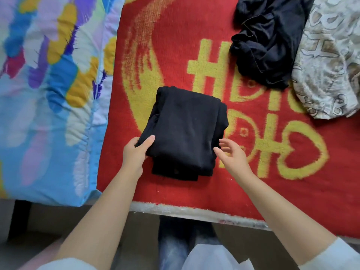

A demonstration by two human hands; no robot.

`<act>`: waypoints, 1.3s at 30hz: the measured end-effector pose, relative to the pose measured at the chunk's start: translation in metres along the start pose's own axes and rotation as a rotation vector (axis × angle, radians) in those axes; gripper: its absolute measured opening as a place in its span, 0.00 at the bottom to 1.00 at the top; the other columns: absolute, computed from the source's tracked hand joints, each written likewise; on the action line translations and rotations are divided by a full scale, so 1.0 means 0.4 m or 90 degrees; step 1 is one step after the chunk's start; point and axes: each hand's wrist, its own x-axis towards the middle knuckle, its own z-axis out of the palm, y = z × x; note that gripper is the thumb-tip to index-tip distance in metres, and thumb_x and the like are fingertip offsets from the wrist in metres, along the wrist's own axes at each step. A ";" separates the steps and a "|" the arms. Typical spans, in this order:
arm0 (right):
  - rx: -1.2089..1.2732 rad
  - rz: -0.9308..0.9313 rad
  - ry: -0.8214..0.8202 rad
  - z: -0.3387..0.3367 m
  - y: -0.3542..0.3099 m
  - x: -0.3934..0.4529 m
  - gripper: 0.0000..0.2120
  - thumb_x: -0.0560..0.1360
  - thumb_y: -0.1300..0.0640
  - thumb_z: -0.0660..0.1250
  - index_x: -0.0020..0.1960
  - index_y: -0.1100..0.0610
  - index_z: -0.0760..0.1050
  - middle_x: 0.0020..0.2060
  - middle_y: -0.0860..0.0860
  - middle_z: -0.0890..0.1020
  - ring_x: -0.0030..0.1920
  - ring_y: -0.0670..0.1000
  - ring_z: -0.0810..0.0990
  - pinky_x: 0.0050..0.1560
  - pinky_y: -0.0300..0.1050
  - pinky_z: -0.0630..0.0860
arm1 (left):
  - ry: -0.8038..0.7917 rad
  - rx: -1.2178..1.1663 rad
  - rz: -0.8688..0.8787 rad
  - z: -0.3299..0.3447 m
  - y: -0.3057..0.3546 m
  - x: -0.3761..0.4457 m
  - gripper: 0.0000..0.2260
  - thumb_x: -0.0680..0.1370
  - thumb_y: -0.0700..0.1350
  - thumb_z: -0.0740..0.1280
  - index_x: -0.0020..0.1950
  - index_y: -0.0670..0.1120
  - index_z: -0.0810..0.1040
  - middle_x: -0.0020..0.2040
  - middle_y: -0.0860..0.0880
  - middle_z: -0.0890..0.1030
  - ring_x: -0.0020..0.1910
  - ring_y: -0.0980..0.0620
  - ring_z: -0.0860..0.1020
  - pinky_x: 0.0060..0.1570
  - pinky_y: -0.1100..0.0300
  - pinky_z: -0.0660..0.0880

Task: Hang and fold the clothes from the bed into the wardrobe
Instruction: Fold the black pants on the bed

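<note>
Head view. A folded black garment (pixel 185 131) lies on a red blanket (pixel 175 55) with yellow lettering that covers the bed. The left hand (pixel 136 152) grips the garment's near-left corner: the thumb lies on top of the cloth and the fingers (pixel 131 142) curl round its edge, so the cloth sits between thumb and fingers. The right hand (pixel 231 154) is at the garment's near-right edge, its fingers (pixel 226 142) spread and loosely bent, holding nothing; the fingertips are at or just beside the cloth, and actual contact cannot be told. The bulk of the folded garment lies beyond the fingers of both hands and between them, with a lower layer of the fold protruding toward the person, nearer than the fingertips. Far beyond the right fingers and to their right, a crumpled dark garment (pixel 266 41) lies on the blanket, well apart from the folded one. Just to its right, touching it, lies a pale patterned garment (pixel 327 61) printed with letter shapes. To the left of the left fingers, a quilt (pixel 48 84) in blue, yellow, purple and pink patches overlaps the blanket's left side and hangs over the near edge of the bed. Both forearms are bare, with light sleeves (pixel 331 258) pushed up near the elbows.
</note>
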 end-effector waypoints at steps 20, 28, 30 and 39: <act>0.322 0.260 -0.071 0.094 0.015 0.013 0.18 0.72 0.59 0.69 0.60 0.51 0.70 0.46 0.44 0.79 0.44 0.42 0.78 0.37 0.35 0.74 | -0.277 0.200 -0.043 0.001 -0.061 0.116 0.26 0.73 0.45 0.70 0.69 0.45 0.64 0.62 0.49 0.74 0.60 0.51 0.74 0.58 0.57 0.71; 0.474 0.343 -0.230 0.036 0.040 -0.129 0.43 0.44 0.56 0.83 0.57 0.59 0.74 0.38 0.51 0.85 0.36 0.50 0.84 0.31 0.40 0.78 | -0.354 -0.018 -0.148 -0.052 -0.149 -0.051 0.33 0.59 0.39 0.71 0.64 0.46 0.68 0.57 0.47 0.78 0.53 0.51 0.77 0.49 0.60 0.75; 0.469 0.305 -0.275 0.025 0.005 -0.171 0.49 0.33 0.52 0.83 0.53 0.58 0.74 0.38 0.52 0.85 0.36 0.50 0.84 0.30 0.41 0.78 | -0.310 -0.067 -0.129 -0.099 -0.149 -0.128 0.32 0.59 0.38 0.70 0.62 0.46 0.69 0.55 0.48 0.78 0.52 0.51 0.77 0.49 0.60 0.75; 0.253 0.048 -0.588 0.109 -0.324 -0.472 0.51 0.29 0.45 0.81 0.52 0.56 0.73 0.37 0.48 0.85 0.37 0.47 0.84 0.33 0.40 0.79 | 0.016 -0.270 -0.015 -0.469 -0.179 -0.624 0.31 0.60 0.39 0.72 0.64 0.39 0.72 0.52 0.45 0.80 0.51 0.45 0.78 0.50 0.55 0.75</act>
